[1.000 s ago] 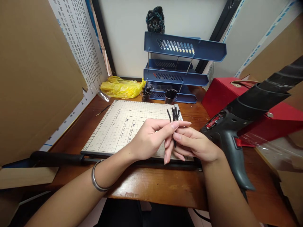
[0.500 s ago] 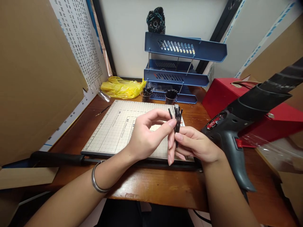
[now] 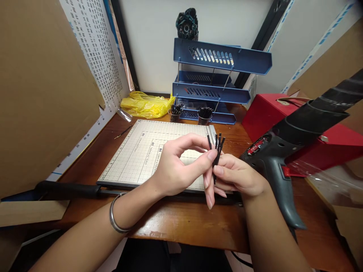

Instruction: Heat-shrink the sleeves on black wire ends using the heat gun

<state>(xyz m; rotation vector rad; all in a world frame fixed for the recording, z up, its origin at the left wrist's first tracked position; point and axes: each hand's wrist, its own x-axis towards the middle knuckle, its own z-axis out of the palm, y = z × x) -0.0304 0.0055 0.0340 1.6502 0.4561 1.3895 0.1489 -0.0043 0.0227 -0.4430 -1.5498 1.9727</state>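
Several thin black sticks (image 3: 219, 145) stand roughly upright in a loose bundle between my hands, their top ends fanned apart. My left hand (image 3: 184, 162), with a metal bangle on its wrist, pinches them between thumb and index finger; one stick leans off to the left. Lower on the bundle, my right hand (image 3: 238, 172) grips with thumb and fingers. Left fingertips pass behind the sticks and hide part of them. Both hands are above the right part of a gridded paper trimmer board (image 3: 124, 162).
Two small dark cups (image 3: 203, 120) filled with thin black sticks stand behind the board. Also there are a yellow plastic bag (image 3: 147, 105) and a blue tiered tray (image 3: 221, 56). A heat gun (image 3: 272, 162) and red box (image 3: 255, 109) stand at right; the trimmer's black handle (image 3: 68, 190) extends left.
Both hands' fingers and the black sticks have shifted slightly right and down. The sticks' tops are spread a little differently, and the hold on them continues.
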